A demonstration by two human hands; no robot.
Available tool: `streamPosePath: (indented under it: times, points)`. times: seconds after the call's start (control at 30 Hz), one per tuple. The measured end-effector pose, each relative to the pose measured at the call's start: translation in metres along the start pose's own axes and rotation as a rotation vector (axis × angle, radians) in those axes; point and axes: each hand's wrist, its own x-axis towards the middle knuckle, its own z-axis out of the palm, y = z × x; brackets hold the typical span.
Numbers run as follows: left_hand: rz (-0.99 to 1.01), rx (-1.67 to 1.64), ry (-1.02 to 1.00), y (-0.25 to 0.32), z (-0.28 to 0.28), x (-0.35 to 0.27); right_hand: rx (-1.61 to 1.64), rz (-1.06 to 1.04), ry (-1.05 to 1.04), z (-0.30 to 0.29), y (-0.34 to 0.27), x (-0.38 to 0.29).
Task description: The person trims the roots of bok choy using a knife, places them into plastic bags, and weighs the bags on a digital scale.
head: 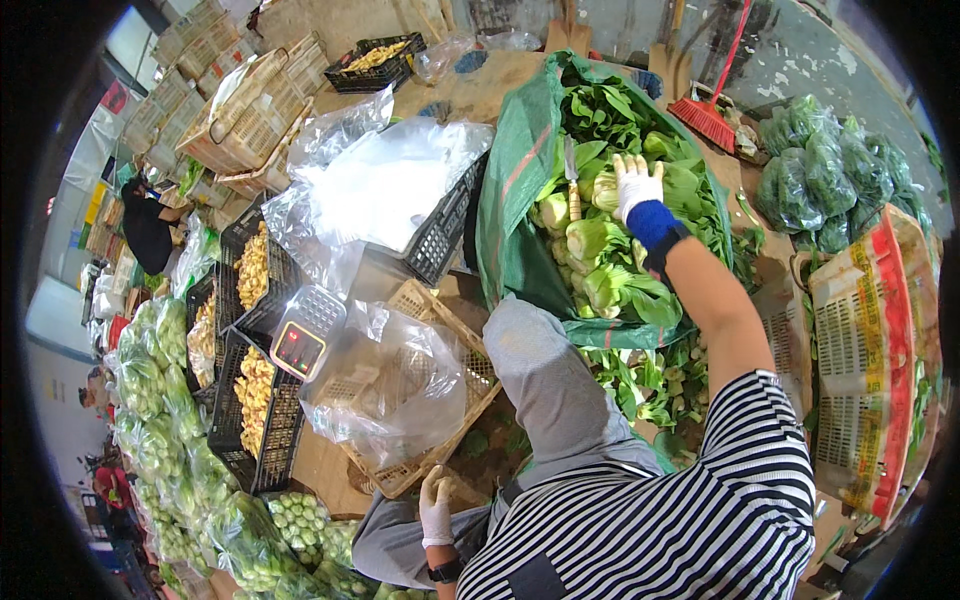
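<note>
My right hand (636,184), in a white glove with a blue cuff, lies with fingers spread on heads of bok choy (592,238). These fill a large green woven sack (517,187) with its mouth folded back. Just left of that hand a knife (573,180) with a wooden handle rests on the leaves. My left hand (436,504), also gloved, hangs beside my leg with loosely bent fingers and nothing visible in it. Near it stands a tan plastic crate (480,367) lined with a clear plastic bag (390,382). A scale display (300,341) with lit digits adjoins the bag.
Black crates of ginger (253,401) and bagged green vegetables (172,420) line the left. A black crate (442,232) carries clear plastic bags (375,180). On the right are filled green bags (814,176), a white crate (855,375) and a red broom (705,124). A person (146,225) works farther off.
</note>
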Motion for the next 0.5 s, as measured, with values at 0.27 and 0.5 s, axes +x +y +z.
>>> streamPosePath:
  times: [0.27, 0.5]
  points:
    - [0.048, 0.070, -0.034, 0.042, 0.018, 0.012, 0.079, -0.079, -0.331, -0.003, 0.058, 0.014]
    - [0.334, 0.015, -0.180, 0.165, 0.075, 0.025, 0.639, -0.221, 0.226, -0.076, 0.087, -0.094]
